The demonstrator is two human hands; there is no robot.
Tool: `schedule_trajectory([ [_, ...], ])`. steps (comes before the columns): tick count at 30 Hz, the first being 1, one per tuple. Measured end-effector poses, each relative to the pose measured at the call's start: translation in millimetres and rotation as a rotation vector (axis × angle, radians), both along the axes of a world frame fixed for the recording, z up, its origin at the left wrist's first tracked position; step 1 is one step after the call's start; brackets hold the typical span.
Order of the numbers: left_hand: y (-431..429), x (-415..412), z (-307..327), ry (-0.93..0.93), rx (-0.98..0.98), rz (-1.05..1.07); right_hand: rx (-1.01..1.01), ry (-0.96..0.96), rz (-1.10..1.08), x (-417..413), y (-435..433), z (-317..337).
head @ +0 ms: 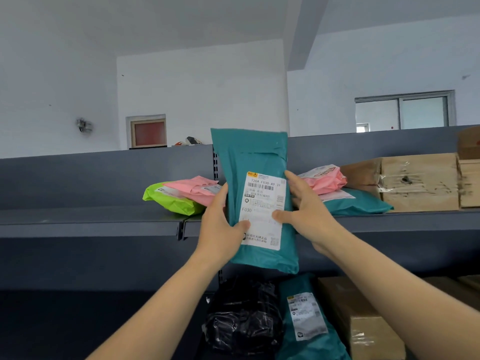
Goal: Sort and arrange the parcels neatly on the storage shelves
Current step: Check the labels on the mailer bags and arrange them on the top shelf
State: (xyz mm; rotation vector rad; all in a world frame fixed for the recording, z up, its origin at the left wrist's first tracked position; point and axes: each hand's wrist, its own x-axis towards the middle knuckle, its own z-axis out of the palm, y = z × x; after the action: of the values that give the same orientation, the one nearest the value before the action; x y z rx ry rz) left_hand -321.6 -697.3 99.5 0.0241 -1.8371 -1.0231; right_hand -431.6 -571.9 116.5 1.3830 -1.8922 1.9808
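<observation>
Even, dim daylight from window (402,111); soft shadows; slight blur; wide-angle bending at edges.

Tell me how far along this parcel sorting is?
Done: a pink parcel on a green parcel, and another pink-on-teal stack beside a cardboard box, already lie on the upper shelf. In hand: the left hand and right hand hold a teal parcel upright, not yet shelved. Left: placing it; the black bag below looks untidy.

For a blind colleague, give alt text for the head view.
A left hand and a right hand hold a teal parcel upright, label facing the camera, before a dark grey shelf. On it lie a pink parcel over a green parcel, and a cardboard box.
</observation>
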Motion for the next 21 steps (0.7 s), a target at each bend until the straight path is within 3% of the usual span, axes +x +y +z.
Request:
schedule_trajectory([
  [6, 3.6, 2.1, 20.0, 0.141, -0.050, 0.016, -0.131, 0.158, 0.008, 10.5, 5.0, 14.6],
  [9, 1.1, 1.6, 28.8, 0.155, -0.051, -0.011, -0.193, 0.148, -0.037, 10.0, 4.4, 22.2],
  [15, -11.1, -5.0, 36.4, 0.080, -0.176, 0.048, -0.346, -0.036, -0.090, 4.7, -6.1, 27.6],
  [21, -21.9, -4.1, 32.5, 0.008, -0.365, 0.272, -0.392, -0.341, -0.107, -6.6, -29.5, 39.4],
])
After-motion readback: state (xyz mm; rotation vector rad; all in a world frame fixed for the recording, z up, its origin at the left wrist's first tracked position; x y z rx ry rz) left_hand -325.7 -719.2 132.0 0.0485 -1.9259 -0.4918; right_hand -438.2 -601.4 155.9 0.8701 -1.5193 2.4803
